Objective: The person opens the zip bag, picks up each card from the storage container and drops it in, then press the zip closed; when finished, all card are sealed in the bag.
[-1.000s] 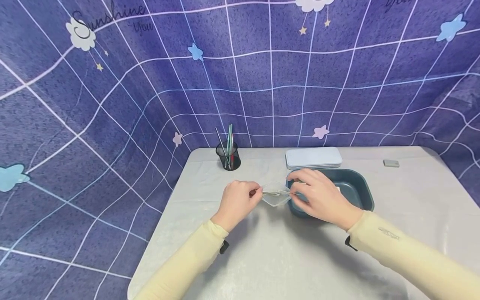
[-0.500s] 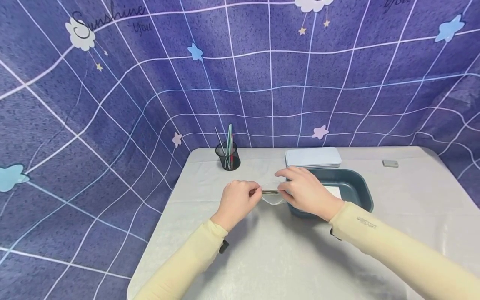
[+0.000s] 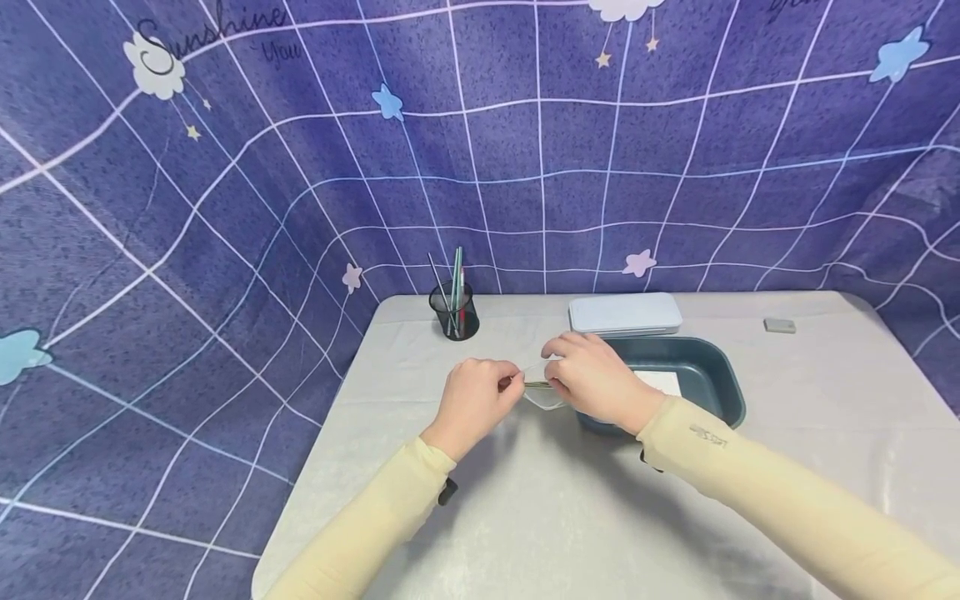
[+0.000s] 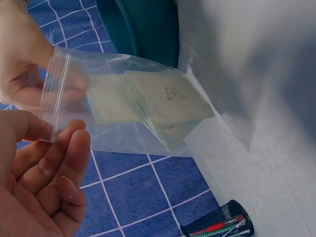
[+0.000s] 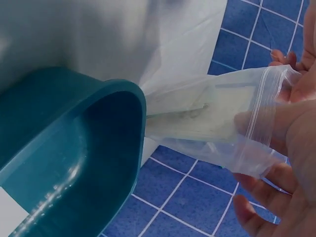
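Observation:
A clear zip bag with several pale green cards inside hangs just above the table, left of a teal tub. My left hand pinches the bag's zip end from the left. My right hand pinches the same zip edge from the right, its thumb pressed on the plastic. In the right wrist view the bag reaches to the tub's rim. In the left wrist view the bag sags below both hands.
A black mesh pen holder with pens stands at the table's back left. A pale blue flat case lies behind the tub, and a small grey eraser sits at the back right. White paper lies inside the tub.
My right hand has slid left along the bag, away from the tub's rim and close to my left hand. The left hand has stayed put.

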Available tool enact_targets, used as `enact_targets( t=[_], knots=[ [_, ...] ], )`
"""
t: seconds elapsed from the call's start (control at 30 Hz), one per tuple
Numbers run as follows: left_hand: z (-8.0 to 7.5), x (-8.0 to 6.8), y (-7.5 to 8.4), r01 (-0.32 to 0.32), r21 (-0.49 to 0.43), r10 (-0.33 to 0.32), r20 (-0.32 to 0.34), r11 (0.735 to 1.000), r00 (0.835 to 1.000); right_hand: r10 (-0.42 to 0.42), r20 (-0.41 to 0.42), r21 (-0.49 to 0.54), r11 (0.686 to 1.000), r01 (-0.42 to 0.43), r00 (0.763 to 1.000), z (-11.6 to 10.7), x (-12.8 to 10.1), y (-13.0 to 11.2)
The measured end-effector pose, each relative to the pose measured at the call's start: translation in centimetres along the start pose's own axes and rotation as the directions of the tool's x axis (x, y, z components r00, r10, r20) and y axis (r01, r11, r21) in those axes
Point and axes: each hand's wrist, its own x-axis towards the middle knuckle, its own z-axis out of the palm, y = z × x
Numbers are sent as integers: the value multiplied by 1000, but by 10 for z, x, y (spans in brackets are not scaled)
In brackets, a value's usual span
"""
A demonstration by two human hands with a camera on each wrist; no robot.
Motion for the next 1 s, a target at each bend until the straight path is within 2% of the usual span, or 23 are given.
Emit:
enact_targets(
  t=[0.2,0.67,1.0],
  knots=[
    [0,-1,1,-3,1,3,12,1000,1000,11,25,-21,1000,-11,1000,4,1,-1],
    [-1,-1,1,11,-2,-11,6,1000,1000,11,-10,-26,1000,-11,1000,3,-2,0],
    [-1,0,-1,8,13,-8,-1,1000,1000,-23,-101,28,999,26,995,-9,-8,1]
  ],
)
